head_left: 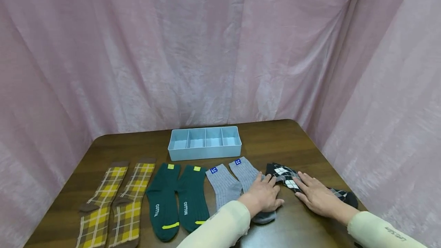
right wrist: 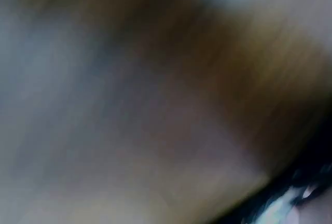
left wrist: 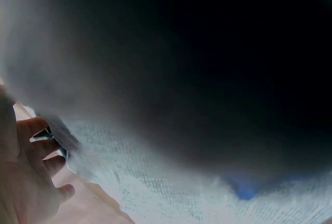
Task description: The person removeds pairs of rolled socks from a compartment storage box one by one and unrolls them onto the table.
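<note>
My left hand (head_left: 263,195) lies with its fingers spread over the right-hand grey ribbed sock (head_left: 244,173), its fingertips close to the cuff end of a black-and-white argyle sock (head_left: 282,173). To the right, my right hand (head_left: 318,198) lies flat across the argyle fabric, fingers straight, hiding its middle. Another grey sock (head_left: 224,185) with a blue label is left of my left hand. The left wrist view catches loosely extended fingers (left wrist: 44,146) beside pale ribbed fabric (left wrist: 150,172). Motion blurs the right wrist view, with patterned fabric (right wrist: 282,206) at its lower right corner.
Two dark green socks (head_left: 163,198) and two yellow plaid socks (head_left: 103,202) lie side by side on the left of the brown table (head_left: 275,137). A light blue box (head_left: 204,153) with several compartments stands at the back. Pink curtains (head_left: 206,49) hang behind.
</note>
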`<state>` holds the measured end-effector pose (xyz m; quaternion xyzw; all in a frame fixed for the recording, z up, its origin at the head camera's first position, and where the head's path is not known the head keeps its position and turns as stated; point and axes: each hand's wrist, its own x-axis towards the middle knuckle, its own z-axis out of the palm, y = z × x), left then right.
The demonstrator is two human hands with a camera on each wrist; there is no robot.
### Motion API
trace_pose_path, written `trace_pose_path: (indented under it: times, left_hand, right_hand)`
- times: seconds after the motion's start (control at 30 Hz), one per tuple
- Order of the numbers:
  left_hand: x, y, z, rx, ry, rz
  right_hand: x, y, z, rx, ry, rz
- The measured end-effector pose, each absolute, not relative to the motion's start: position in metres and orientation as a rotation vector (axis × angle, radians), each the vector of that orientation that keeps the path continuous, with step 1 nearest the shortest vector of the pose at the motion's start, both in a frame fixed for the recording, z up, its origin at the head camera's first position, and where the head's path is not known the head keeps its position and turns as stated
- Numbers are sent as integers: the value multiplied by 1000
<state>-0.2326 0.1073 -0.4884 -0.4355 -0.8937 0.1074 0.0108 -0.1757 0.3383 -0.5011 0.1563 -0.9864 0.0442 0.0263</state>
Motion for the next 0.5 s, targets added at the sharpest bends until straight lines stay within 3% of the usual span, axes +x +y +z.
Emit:
trace_pose_path:
  times: [0.33, 0.4, 0.5]
  left_hand:
    - [-234, 101, -491, -1355, -2775, 330]
    - [-234, 100, -492, -1362, -2780, 327]
    - [-236, 99, -493, -1374, -2763, 319]
  right_hand:
    - [-185, 275, -507, -160, -2974, 634]
    - [-188, 277, -496, -108, -2984, 748]
    - [-192, 299, -479, 250, -3045, 651]
